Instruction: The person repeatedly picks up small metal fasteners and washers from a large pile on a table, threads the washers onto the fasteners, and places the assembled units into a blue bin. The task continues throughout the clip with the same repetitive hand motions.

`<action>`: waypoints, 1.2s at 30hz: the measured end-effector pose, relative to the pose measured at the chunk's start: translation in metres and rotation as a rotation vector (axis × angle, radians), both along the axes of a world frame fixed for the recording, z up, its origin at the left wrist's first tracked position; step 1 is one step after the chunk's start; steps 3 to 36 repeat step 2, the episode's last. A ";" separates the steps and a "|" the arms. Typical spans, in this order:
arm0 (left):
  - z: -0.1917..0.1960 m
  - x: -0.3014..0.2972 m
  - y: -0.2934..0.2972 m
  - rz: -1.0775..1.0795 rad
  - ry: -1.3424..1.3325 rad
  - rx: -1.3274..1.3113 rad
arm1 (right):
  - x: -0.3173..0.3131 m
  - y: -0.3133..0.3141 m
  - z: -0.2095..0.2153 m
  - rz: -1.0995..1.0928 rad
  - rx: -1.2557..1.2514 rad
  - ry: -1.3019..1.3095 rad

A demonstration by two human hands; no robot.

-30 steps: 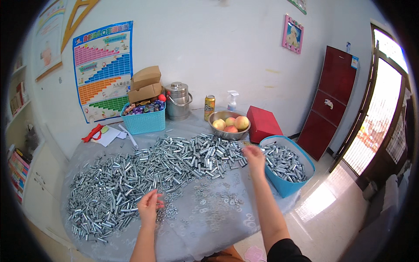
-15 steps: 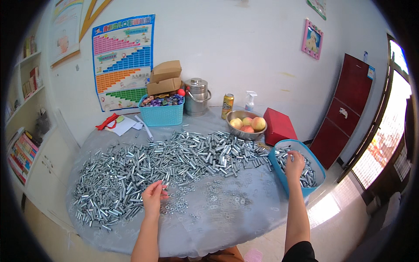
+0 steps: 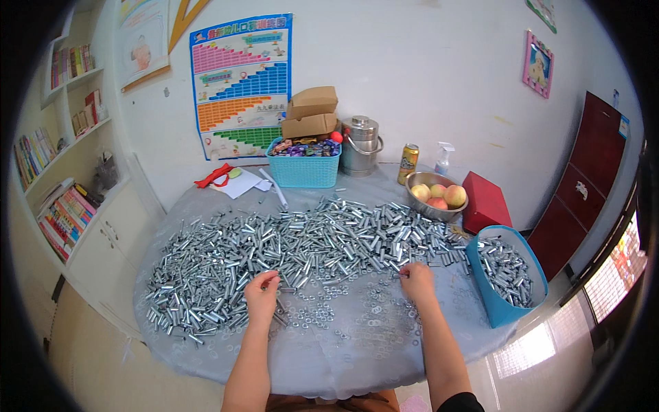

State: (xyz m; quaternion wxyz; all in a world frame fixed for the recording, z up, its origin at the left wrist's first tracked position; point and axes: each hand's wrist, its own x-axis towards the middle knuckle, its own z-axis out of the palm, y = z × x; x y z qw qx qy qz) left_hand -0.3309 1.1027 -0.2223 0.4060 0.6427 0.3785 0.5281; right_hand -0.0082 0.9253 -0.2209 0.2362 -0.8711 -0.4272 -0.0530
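A wide heap of silvery metal sleeves [image 3: 329, 237] spreads over the table. My left hand [image 3: 261, 299] is at the heap's near edge, its fingertips pinched together; whatever may be between them is too small to make out. To its right, my right hand [image 3: 419, 284] hovers at the heap's near edge with thumb and fingers closed, their content hidden. Between the hands lie several small metal nuts [image 3: 317, 314], and flat washers [image 3: 376, 317] are scattered closer to my right hand. A blue bin [image 3: 495, 302] holding more metal sleeves [image 3: 506, 273] stands at the table's right edge.
Along the back stand a turquoise basket [image 3: 304, 172] of wrapped sweets, a steel canister [image 3: 359, 147], a yellow can [image 3: 408, 165], a spray bottle [image 3: 444, 159], a steel bowl [image 3: 439, 209] of fruit and a red box [image 3: 485, 204]. Bookshelves [image 3: 89, 147] line the left.
My right hand has come left from over the blue bin to the heap's near edge. My left hand's fingers have closed into a pinch. The view has turned left.
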 end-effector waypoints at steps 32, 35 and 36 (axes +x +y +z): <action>0.002 -0.004 0.000 -0.021 0.147 0.029 | -0.008 0.003 0.002 0.002 -0.018 0.009; 0.002 -0.004 0.000 -0.021 0.147 0.029 | -0.008 0.003 0.002 0.002 -0.018 0.009; 0.002 -0.004 0.000 -0.021 0.147 0.029 | -0.008 0.003 0.002 0.002 -0.018 0.009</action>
